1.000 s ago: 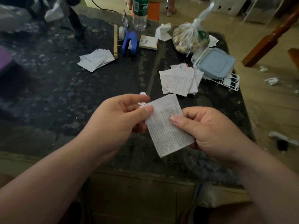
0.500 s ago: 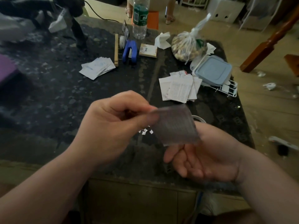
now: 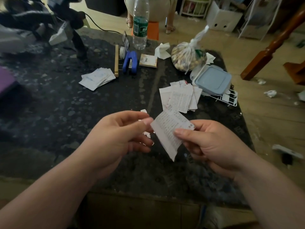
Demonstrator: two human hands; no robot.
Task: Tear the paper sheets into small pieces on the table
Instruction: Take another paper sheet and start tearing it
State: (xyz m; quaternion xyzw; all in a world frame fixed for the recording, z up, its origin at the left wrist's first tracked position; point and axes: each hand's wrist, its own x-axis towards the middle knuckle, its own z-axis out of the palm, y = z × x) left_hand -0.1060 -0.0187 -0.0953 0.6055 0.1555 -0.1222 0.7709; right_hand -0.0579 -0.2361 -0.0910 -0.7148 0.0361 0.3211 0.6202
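Paper with tiny print is up in the air over the near part of the table, between two hands. The right hand pinches it, thumb on top and fingers behind. The left hand has its thumb and first finger pressed together right at the paper's top left corner, but I cannot tell if they grip that corner. Small white bits lie on the table under the left hand. The table top is dark and spotty. A pile of sheets lies just past the hands, and another pile lies farther off to the left. At the far side stand a bottle, a blue tool and a tied bag. A box with a blue lid sits on a white wire rack close to the table's right edge. Beyond that edge is a wood floor with scraps on it. The table's near edge runs just below the arms. A wide dark patch of table lies to the left of the hands.
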